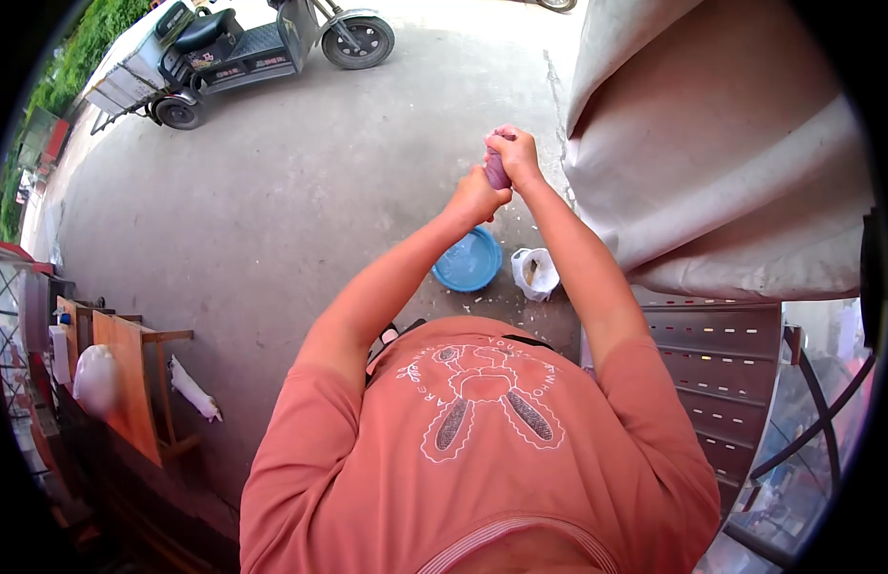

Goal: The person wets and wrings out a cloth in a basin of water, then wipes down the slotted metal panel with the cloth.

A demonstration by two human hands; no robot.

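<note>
A small purple object (498, 170) is held out in front at arm's length, gripped between both hands; what exactly it is can't be told, since most of it is covered.

The right hand (514, 153) is closed over the top of the object, fingers curled down around it. The left hand (476, 196) is wrapped around the lower part from below and to the side, fist closed. The two hands are touching each other around the object.

Directly below the hands, on the concrete ground (272, 191), a blue plastic basin (468, 260) is seen, with water or a wet sheen inside. Just beside it to the right, a white plastic bag (535, 273) is standing open; its contents are too small to tell. Small pale scraps are scattered on the ground around both.

A salmon-coloured T-shirt (482, 430) with a white printed graphic is worn by the person. A large grey fabric cover (721, 143) fills the upper right. A metal louvred panel (721, 364) sits below it. A parked electric tricycle (233, 48) is seen at top left, well apart from the hands. A wooden table (128, 373) is at the left edge.
</note>
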